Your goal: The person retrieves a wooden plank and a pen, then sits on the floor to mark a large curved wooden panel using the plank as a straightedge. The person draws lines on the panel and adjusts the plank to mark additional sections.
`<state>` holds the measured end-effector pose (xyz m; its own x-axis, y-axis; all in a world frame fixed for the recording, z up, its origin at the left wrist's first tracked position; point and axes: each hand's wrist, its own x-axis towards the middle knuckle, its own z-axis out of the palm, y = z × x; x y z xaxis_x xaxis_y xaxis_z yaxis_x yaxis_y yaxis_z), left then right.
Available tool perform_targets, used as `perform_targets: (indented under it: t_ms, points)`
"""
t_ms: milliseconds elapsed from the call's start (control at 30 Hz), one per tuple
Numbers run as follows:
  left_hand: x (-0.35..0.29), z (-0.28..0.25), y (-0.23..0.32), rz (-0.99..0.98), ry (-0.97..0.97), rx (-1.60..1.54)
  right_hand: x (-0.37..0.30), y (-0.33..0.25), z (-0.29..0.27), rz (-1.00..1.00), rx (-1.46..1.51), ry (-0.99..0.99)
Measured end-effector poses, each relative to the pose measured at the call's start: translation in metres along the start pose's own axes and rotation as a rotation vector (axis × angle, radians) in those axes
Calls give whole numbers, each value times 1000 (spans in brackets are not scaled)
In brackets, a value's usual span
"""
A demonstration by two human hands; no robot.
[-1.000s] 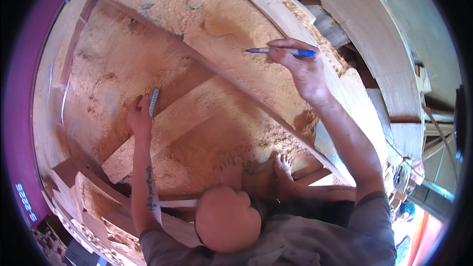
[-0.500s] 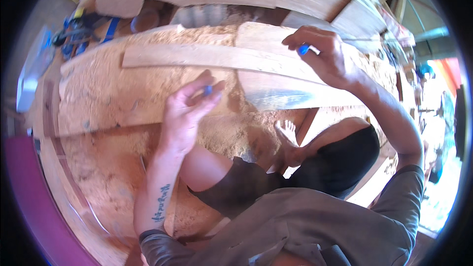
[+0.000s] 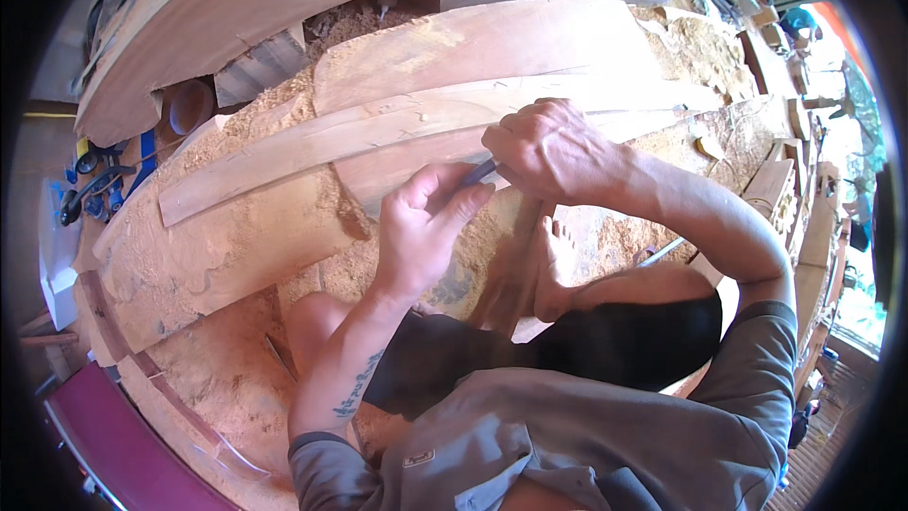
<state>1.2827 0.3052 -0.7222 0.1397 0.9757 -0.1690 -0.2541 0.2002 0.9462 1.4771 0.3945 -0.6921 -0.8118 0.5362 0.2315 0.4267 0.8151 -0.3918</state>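
A short, slim blue pen [image 3: 480,171] spans the gap between my two hands. My left hand [image 3: 416,232] pinches its lower left end between thumb and fingers. Over the other end, my right hand [image 3: 553,153] is closed with bent fingers, hiding that part of the pen. Behind the hands, a long narrow plank [image 3: 284,153] lies across a wider pale board [image 3: 397,52]. Neither hand touches the wood.
Sawdust [image 3: 218,341] covers much of the work area. Large wooden panels [image 3: 255,14] stand along the back. Blue and black tools [image 3: 113,180] lie at the left, near a maroon surface [image 3: 123,445]. Stacked timber [image 3: 776,185] is at the right. My bare foot [image 3: 555,270] rests below the hands.
My hands were apart, each with a small blue piece; they have come together at the pen. My right hand moved left and down, my left hand to the right. The view has turned.
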Motion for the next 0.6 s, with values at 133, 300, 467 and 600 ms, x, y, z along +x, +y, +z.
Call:
perform_targets:
  t_ms: [133, 300, 467, 600]
  points:
    - [11, 27, -15, 6, 84, 125, -24, 30, 1, -13, 94, 7]
    - [18, 63, -19, -101, 181, 391, -60, 58, 15, -18, 61, 49]
    - [25, 92, -16, 215, 111, 941, -88, 69, 24, -67, 4, -114]
    - [18, 102, -23, 469, -17, 1155, -95, 64, 16, -16, 190, -130]
